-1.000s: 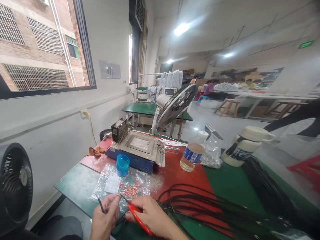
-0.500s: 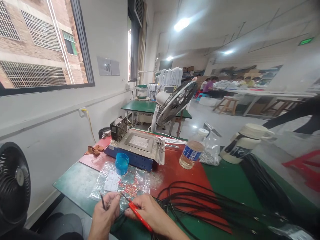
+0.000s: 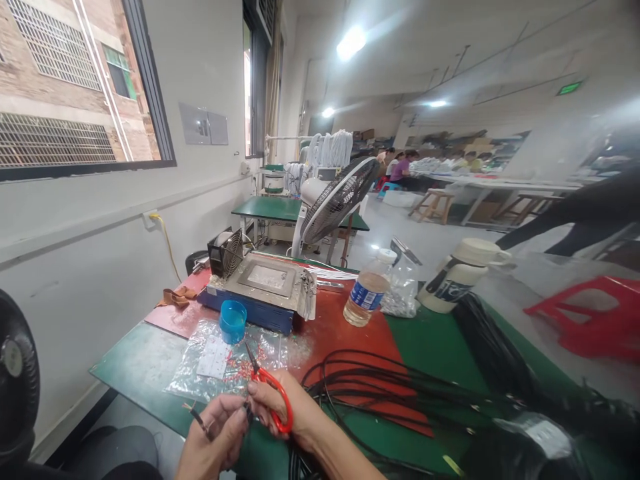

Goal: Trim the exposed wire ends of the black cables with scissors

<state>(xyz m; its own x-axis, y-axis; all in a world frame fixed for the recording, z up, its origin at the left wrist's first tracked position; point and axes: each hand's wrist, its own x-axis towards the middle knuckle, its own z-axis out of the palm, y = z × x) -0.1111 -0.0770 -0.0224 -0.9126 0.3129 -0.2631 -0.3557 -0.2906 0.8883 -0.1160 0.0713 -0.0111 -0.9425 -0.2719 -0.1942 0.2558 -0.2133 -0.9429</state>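
My left hand (image 3: 213, 437) is closed around a black cable (image 3: 199, 420); thin bare wire ends stick out of it past the fingers. My right hand (image 3: 285, 403) grips scissors (image 3: 289, 407) with red handles, their dark blades pointing up and away. The fingertips of both hands meet at a short dark piece of cable (image 3: 247, 412), partly hidden by the fingers. Just beyond, a clear plastic bag (image 3: 183, 373) lies flat, bearing a white paper (image 3: 214, 359) and many small red and orange bits (image 3: 240, 367).
Behind the bag stand a blue round tub (image 3: 233, 327) and a blue-sided hot plate (image 3: 250, 303) with a small fan (image 3: 226, 253). Bundled black cables (image 3: 360, 380) spread across the right side. A bottle (image 3: 367, 297) and a thermos (image 3: 455, 277) stand farther back.
The scissors have turned from pointing left to pointing upward, with the handles swung round in my right hand. Both hands have come together at the cable. The view has shifted slightly right.
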